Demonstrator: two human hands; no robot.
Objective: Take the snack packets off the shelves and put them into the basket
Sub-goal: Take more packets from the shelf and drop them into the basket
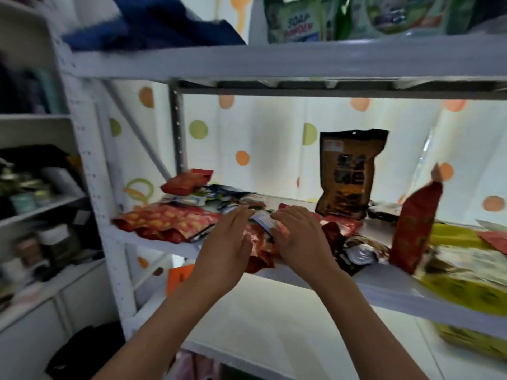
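Two hands are reaching over a heap of snack packets on a white metal shelf.

The shelf (384, 289) is running from left to right and sloping down across the view, backed by a white curtain with orange and green dots (260, 138). The left hand (227, 242) is hovering with fingers straight and together, touching the heap. The right hand (299, 237) is lying curled on a small pale packet (263, 219); whether it is pinching it cannot be told. A red packet (170, 222) is lying at the left edge, a brown pouch (348, 174) is standing behind, and a red pouch (414, 229) is standing to the right beside yellow-green bags (466, 272). Soap powder bags (296, 23) are sitting on the shelf above. Open room is showing below the shelf's front edge.
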